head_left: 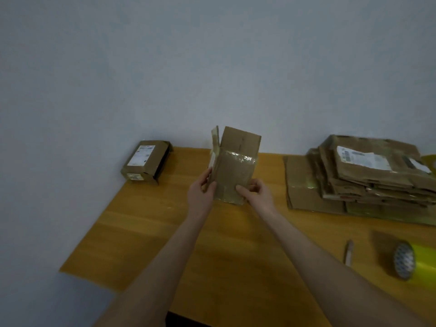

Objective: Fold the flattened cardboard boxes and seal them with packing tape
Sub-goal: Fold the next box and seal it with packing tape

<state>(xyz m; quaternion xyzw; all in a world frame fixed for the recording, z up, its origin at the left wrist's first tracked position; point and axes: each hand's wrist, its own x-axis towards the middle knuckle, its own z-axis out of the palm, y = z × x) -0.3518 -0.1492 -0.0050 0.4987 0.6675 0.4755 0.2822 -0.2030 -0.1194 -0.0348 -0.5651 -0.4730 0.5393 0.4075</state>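
Pinching the upright cardboard box (233, 171) low on its sides, fingers (241, 190) of left hand (200, 193) and right hand (258, 193).

Editor: Which colours showed?
Photographer: The flat wooden tabletop (146, 232) was honey-orange, the upright cardboard box (236, 168) dull brown, the round plastic tape roll (417, 260) yellow, its side patterned blue on white.

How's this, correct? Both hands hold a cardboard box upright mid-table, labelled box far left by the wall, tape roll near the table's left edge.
Not quite: head view shows the tape roll near the right edge of the table, not left. Rest holds: left hand and right hand hold the cardboard box upright mid-table, labelled box far left by the wall.
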